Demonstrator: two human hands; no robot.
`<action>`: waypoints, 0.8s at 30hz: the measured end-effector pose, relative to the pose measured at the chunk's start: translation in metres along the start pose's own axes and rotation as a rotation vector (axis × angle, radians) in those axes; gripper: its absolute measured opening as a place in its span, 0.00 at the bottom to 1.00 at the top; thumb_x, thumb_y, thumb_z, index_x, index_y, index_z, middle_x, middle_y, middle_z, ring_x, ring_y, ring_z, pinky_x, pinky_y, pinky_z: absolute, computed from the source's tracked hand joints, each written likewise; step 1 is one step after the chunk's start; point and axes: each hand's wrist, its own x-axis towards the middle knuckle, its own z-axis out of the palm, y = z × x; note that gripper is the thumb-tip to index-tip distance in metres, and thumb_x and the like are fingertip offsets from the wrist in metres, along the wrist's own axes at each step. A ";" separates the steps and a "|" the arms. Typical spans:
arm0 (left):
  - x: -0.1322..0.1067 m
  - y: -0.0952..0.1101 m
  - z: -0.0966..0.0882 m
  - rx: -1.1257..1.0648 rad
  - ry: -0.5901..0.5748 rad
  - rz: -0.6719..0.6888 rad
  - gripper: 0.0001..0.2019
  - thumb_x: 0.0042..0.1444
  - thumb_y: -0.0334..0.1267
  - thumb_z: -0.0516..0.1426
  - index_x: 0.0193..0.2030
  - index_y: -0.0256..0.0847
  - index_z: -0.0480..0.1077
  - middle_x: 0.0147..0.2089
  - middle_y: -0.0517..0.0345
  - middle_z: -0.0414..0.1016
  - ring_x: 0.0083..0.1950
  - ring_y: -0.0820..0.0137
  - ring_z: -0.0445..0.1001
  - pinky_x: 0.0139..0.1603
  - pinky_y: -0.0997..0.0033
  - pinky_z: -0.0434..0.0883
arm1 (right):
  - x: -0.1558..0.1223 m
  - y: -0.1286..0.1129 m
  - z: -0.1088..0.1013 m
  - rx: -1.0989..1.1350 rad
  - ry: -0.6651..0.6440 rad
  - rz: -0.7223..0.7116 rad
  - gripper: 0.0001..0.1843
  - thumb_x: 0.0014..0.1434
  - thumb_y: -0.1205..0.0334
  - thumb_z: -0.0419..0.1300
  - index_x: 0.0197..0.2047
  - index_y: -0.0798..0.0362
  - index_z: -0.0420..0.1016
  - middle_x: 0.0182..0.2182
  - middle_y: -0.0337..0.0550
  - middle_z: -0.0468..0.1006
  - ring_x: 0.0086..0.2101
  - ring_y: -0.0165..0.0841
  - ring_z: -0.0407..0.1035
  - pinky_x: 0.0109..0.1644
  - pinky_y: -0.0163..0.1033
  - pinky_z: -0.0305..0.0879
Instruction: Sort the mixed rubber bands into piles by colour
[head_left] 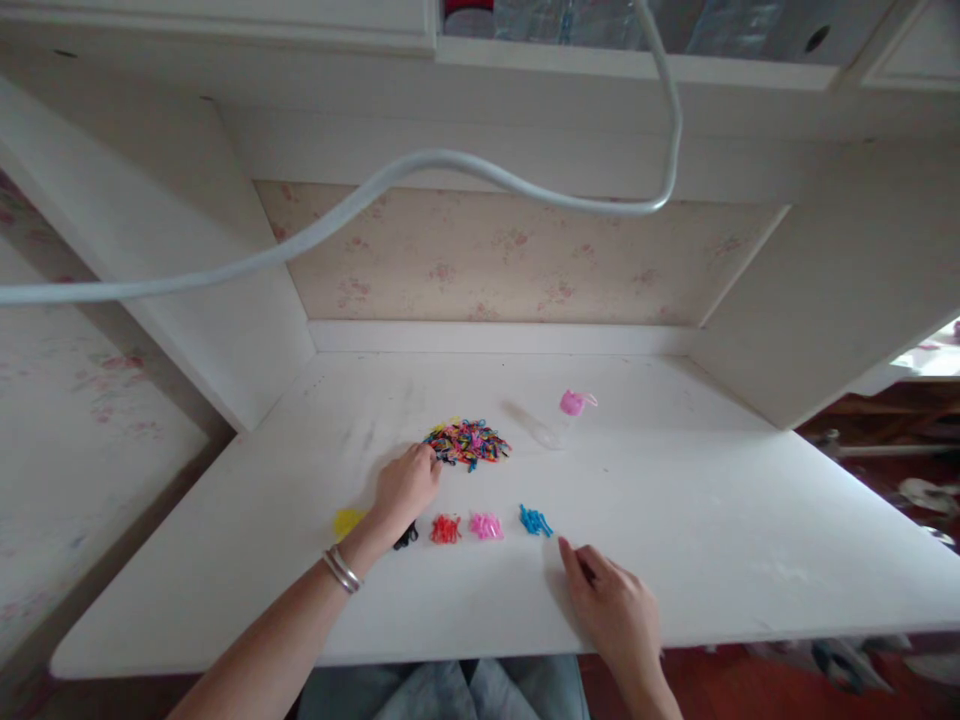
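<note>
A mixed pile of small coloured rubber bands [469, 443] lies at the middle of the white table. My left hand [409, 485] rests at the pile's left edge, fingers pressed together; whatever is between them is hidden. Nearer me runs a row of single-colour piles: yellow bands [347, 522], black bands [406, 537] partly behind my left wrist, red bands [445, 529], pink bands [486, 526] and blue bands [535, 520]. Just right of the blue pile, my right hand [613, 600] rests with curled fingers, its foremost fingertip near those bands. Nothing shows in it.
Behind the piles, a clear bottle [555, 432] with a pink lid [573, 402] stands on the white table [720, 520]. A white cable [450, 160] hangs across the upper view. Side panels and an overhead shelf [637, 70] enclose the table.
</note>
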 end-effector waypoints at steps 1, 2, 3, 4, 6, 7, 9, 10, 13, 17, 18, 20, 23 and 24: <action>0.001 0.000 0.000 0.001 0.002 -0.005 0.13 0.60 0.45 0.48 0.43 0.42 0.69 0.44 0.53 0.74 0.43 0.67 0.74 0.40 0.71 0.66 | 0.000 0.000 0.000 0.000 0.001 -0.004 0.27 0.62 0.39 0.44 0.25 0.45 0.72 0.24 0.34 0.78 0.26 0.31 0.72 0.28 0.33 0.51; 0.001 0.000 0.000 0.002 0.003 -0.009 0.13 0.60 0.46 0.48 0.43 0.42 0.69 0.44 0.53 0.74 0.43 0.67 0.74 0.40 0.71 0.66 | 0.000 0.000 0.000 0.001 0.001 -0.007 0.27 0.62 0.39 0.44 0.25 0.45 0.72 0.24 0.34 0.78 0.26 0.31 0.72 0.28 0.33 0.51; 0.002 0.000 0.000 0.003 0.004 -0.012 0.14 0.60 0.46 0.48 0.42 0.42 0.69 0.44 0.53 0.74 0.43 0.66 0.74 0.40 0.70 0.66 | 0.000 0.000 0.000 0.002 0.002 -0.005 0.26 0.62 0.39 0.44 0.25 0.45 0.72 0.24 0.34 0.78 0.26 0.31 0.72 0.28 0.33 0.51; 0.002 0.000 -0.001 0.004 0.005 -0.013 0.14 0.60 0.47 0.48 0.43 0.42 0.69 0.44 0.53 0.74 0.43 0.66 0.74 0.40 0.71 0.66 | 0.000 0.001 0.000 0.003 0.003 -0.002 0.26 0.62 0.39 0.44 0.25 0.45 0.72 0.24 0.34 0.78 0.26 0.31 0.72 0.28 0.33 0.51; 0.003 0.001 -0.001 0.007 0.009 -0.013 0.15 0.59 0.48 0.48 0.43 0.42 0.69 0.44 0.52 0.74 0.42 0.66 0.74 0.40 0.71 0.66 | 0.000 0.001 0.001 0.001 0.006 0.004 0.26 0.61 0.39 0.44 0.25 0.44 0.72 0.24 0.34 0.78 0.26 0.31 0.72 0.27 0.33 0.50; 0.003 0.001 -0.001 0.009 0.012 -0.012 0.15 0.59 0.48 0.48 0.44 0.42 0.69 0.45 0.51 0.74 0.42 0.66 0.74 0.40 0.71 0.66 | 0.000 0.001 0.001 0.001 0.006 0.003 0.26 0.61 0.39 0.44 0.25 0.44 0.72 0.24 0.33 0.78 0.26 0.31 0.72 0.27 0.33 0.50; 0.003 0.001 -0.002 0.012 0.018 -0.009 0.16 0.59 0.49 0.48 0.45 0.41 0.68 0.46 0.51 0.74 0.42 0.66 0.75 0.40 0.70 0.66 | 0.000 0.001 0.001 -0.003 0.007 -0.002 0.26 0.61 0.39 0.44 0.25 0.44 0.72 0.24 0.34 0.78 0.26 0.31 0.72 0.27 0.33 0.50; 0.003 0.001 -0.002 0.013 0.021 -0.007 0.17 0.59 0.49 0.48 0.45 0.41 0.68 0.46 0.50 0.73 0.42 0.65 0.75 0.40 0.70 0.67 | 0.000 0.001 0.001 -0.004 0.009 -0.006 0.26 0.61 0.39 0.44 0.25 0.45 0.72 0.24 0.34 0.77 0.26 0.31 0.72 0.27 0.33 0.50; 0.004 -0.001 -0.002 0.013 0.027 0.000 0.16 0.60 0.48 0.47 0.44 0.40 0.68 0.45 0.50 0.74 0.41 0.64 0.75 0.39 0.69 0.67 | 0.000 0.001 0.001 -0.003 0.025 -0.021 0.27 0.62 0.39 0.44 0.24 0.45 0.71 0.22 0.34 0.77 0.24 0.31 0.71 0.26 0.33 0.49; 0.001 -0.005 -0.001 0.003 0.033 0.017 0.13 0.61 0.43 0.47 0.44 0.42 0.68 0.44 0.52 0.74 0.42 0.66 0.74 0.40 0.69 0.67 | 0.000 0.000 0.000 -0.009 0.040 -0.024 0.27 0.61 0.39 0.44 0.23 0.46 0.71 0.22 0.35 0.77 0.23 0.30 0.70 0.25 0.33 0.48; 0.000 -0.007 -0.001 -0.001 0.034 0.020 0.13 0.61 0.42 0.47 0.44 0.42 0.68 0.45 0.53 0.74 0.42 0.66 0.74 0.40 0.70 0.66 | 0.001 0.000 0.000 -0.008 0.040 -0.021 0.27 0.61 0.39 0.44 0.23 0.46 0.71 0.22 0.35 0.77 0.23 0.30 0.70 0.25 0.33 0.48; -0.002 -0.011 -0.002 -0.010 0.037 0.023 0.12 0.61 0.41 0.47 0.43 0.43 0.69 0.45 0.54 0.74 0.43 0.68 0.74 0.40 0.71 0.66 | 0.001 0.000 0.000 0.002 0.036 -0.021 0.27 0.61 0.39 0.44 0.23 0.46 0.72 0.22 0.35 0.77 0.24 0.30 0.71 0.26 0.33 0.49; -0.004 -0.019 -0.004 -0.025 0.045 0.020 0.11 0.62 0.40 0.46 0.42 0.44 0.69 0.45 0.56 0.74 0.43 0.69 0.74 0.41 0.72 0.65 | 0.001 0.001 0.000 0.014 0.022 -0.024 0.26 0.61 0.40 0.45 0.24 0.45 0.72 0.23 0.34 0.77 0.24 0.30 0.71 0.26 0.33 0.50; -0.004 -0.021 -0.005 -0.029 0.048 0.018 0.11 0.62 0.40 0.46 0.42 0.44 0.69 0.45 0.56 0.74 0.43 0.69 0.74 0.41 0.72 0.65 | 0.001 0.001 0.000 0.012 0.017 -0.022 0.26 0.61 0.40 0.45 0.24 0.45 0.73 0.23 0.34 0.77 0.25 0.30 0.71 0.27 0.33 0.50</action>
